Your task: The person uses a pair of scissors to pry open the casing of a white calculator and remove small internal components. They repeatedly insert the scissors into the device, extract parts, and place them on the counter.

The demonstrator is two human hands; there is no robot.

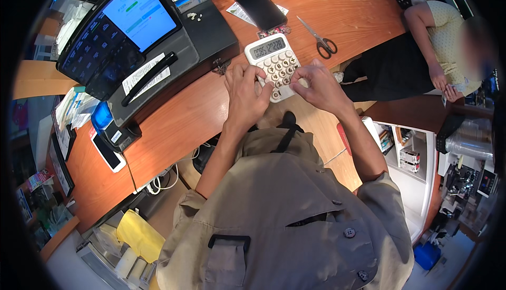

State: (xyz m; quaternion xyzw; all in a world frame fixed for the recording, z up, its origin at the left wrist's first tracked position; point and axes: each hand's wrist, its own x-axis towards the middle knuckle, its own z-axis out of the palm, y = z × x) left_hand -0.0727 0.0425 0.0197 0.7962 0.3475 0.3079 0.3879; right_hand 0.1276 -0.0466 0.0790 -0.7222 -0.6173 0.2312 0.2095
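Flanking the lower half of a white plastic calculator (279,65) with rounded corners and round keys, the left hand (246,94) and right hand (321,91) are both curling their fingers inward; whether either is gripping the casing, I cannot tell. The calculator is sitting aslant by the front edge of the smooth, reddish wood tabletop (184,126). Just above the right hand, scissors (319,40) with black looped handles are pointing their slim metal blades away. Beyond the calculator, a glossy black phone (259,8) is partly covering printed paper (239,12). A matte black box (213,33) is bounding the upper left. Bare wood is stretching leftward along the front edge and out past the scissors.
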